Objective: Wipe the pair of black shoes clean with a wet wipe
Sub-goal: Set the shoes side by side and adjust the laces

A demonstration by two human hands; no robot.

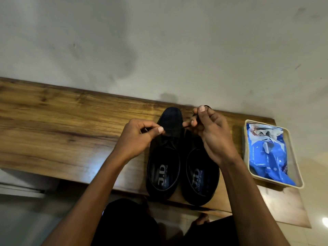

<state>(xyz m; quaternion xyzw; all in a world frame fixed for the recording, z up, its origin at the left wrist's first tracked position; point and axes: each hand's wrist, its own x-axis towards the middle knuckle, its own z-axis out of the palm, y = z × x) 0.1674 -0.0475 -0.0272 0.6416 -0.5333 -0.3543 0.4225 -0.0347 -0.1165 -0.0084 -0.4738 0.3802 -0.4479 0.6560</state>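
Black pair of shoes [182, 162] parked side by side on the wooden tabletop [71, 125], toes pointing at the wall [159, 41], insoles reading "J.D Comfort Style". Both hands are up over the toe end of the shoes. Left hand [140, 137] is pinched closed on one end of a thin dark lace [174, 129], right hand [207, 132] is pinched on the other end, so the lace runs taut between them across the left shoe. Off to the right of the shoes sits a clear tray [294, 167] with a blue wet wipe pack [268, 153] lying in it.
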